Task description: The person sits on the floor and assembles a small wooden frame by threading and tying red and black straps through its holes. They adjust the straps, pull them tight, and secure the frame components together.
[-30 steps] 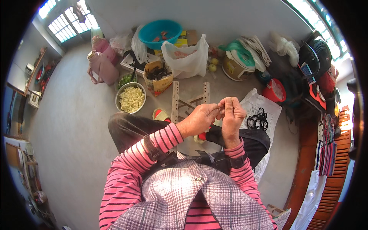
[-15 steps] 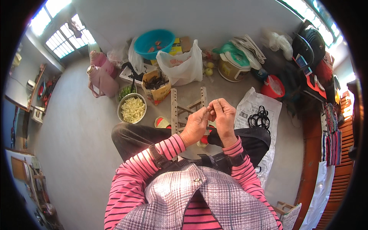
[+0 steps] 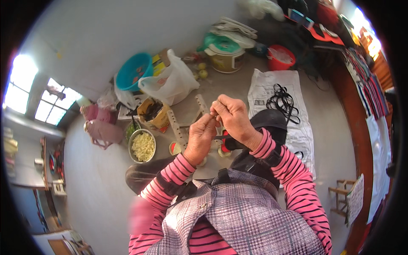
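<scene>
In front of my lap, my left hand (image 3: 201, 138) and my right hand (image 3: 233, 117) meet, fingertips pinched together. Whatever lies between the fingertips is too small and covered to make out. A short dark strip (image 3: 222, 137) shows just beneath my hands; whether they hold it I cannot tell. Below and beyond them stands a wooden frame (image 3: 177, 129) with a row of holes along its bar, partly hidden by my hands. To the right, a tangle of black bands (image 3: 282, 104) lies on a flattened white sack (image 3: 260, 87).
Left of the frame are a bowl of pale chopped food (image 3: 143, 146), a paper bag of dark pieces (image 3: 154, 114) and pink flasks (image 3: 104, 131). Farther off stand a white plastic bag (image 3: 170, 80), a turquoise basin (image 3: 135, 71), a lidded bucket (image 3: 225, 60) and a red bucket (image 3: 281, 58). A small stool (image 3: 340, 196) is at right.
The view has swung, so the room appears tilted and the belongings by the wall sit farther left. My hands stay pinched together, now a little higher and more to the left in the picture.
</scene>
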### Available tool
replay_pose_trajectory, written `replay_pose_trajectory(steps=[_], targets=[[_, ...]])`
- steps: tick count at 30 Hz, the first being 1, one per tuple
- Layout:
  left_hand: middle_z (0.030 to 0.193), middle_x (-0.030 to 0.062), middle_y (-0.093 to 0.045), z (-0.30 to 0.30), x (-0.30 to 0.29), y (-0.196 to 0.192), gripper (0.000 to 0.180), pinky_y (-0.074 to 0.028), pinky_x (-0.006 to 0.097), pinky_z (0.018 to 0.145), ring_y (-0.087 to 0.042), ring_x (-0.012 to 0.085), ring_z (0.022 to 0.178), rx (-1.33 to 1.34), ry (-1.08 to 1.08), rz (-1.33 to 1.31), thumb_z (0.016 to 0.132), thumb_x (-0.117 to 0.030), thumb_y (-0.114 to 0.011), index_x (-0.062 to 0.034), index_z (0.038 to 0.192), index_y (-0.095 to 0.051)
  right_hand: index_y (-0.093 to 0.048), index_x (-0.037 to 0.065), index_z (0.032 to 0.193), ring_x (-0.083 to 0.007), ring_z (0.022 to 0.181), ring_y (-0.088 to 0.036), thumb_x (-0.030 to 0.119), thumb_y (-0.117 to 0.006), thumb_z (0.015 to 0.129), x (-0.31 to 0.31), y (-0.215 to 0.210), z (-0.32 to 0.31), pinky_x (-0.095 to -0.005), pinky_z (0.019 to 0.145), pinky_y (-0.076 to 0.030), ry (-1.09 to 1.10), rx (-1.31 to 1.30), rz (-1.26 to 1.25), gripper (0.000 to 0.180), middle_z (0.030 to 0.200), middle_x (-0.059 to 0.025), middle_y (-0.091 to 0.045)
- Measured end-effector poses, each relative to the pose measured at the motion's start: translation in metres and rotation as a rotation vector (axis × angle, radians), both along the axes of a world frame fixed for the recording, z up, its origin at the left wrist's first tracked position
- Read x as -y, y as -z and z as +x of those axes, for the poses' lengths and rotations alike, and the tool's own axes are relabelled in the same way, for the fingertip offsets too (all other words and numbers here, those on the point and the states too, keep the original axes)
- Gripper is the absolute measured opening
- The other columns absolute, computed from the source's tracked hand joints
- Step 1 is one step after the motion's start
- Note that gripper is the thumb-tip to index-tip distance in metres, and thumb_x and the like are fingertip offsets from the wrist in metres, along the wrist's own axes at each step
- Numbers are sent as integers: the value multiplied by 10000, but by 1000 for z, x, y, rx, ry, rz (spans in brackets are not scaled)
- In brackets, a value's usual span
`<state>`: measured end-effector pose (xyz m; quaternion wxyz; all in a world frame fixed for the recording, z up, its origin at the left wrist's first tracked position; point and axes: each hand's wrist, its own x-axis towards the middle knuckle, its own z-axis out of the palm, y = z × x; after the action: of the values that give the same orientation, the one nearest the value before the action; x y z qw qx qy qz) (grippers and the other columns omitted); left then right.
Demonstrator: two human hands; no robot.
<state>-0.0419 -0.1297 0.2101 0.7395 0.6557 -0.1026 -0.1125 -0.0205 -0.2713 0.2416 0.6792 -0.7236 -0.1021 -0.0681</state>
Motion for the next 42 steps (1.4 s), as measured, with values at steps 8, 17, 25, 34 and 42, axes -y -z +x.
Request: replay_pose_trajectory(steps=[8, 17, 25, 34, 42], targets=[[669, -19, -508, 31, 11, -33, 189, -337, 191, 498, -425, 48, 558, 74, -36, 199, 1032, -194, -483, -50, 976, -591, -628, -11, 887, -261, 623, -614, 219, -638, 911, 147, -36, 33, -340, 591, -478, 28, 264, -435, 231, 705, -160, -601], [809, 20, -592, 74, -27, 18, 205, -458, 233, 674, -544, 89, 716, 95, -182, 523, 1017, -143, -494, -8, 940, -627, -586, 9, 795, -337, 642, -661, 205, -522, 922, 244, 308, 17, -450, 600, -526, 301, -431, -813, 243, 731, -205, -643], [744, -12, -504, 94, -42, 41, 192, -392, 224, 625, -468, 70, 672, 81, -219, 777, 999, -130, -523, -3, 924, -645, -523, -45, 1063, -413, 931, -647, 194, -692, 811, 173, 435, 7, -467, 791, -537, 376, -817, -853, 387, 1014, -263, -622], [679, 15, -551, 118, -60, 74, 197, -389, 221, 534, -508, 84, 583, -36, -274, 813, 955, -167, -586, 8, 892, -649, -425, -19, 1086, -395, 859, -647, 108, -734, 728, 155, 481, 20, -452, 750, -546, 366, -655, -1156, 490, 1025, -240, -563], [730, 41, -597, 114, -73, 82, 167, -466, 223, 556, -572, 94, 625, -340, -402, 498, 965, -149, -599, -4, 882, -604, -455, -55, 1109, -469, 949, -632, 181, -652, 794, 185, 468, 36, -489, 844, -529, 236, -926, -1038, 440, 1113, -303, -581]])
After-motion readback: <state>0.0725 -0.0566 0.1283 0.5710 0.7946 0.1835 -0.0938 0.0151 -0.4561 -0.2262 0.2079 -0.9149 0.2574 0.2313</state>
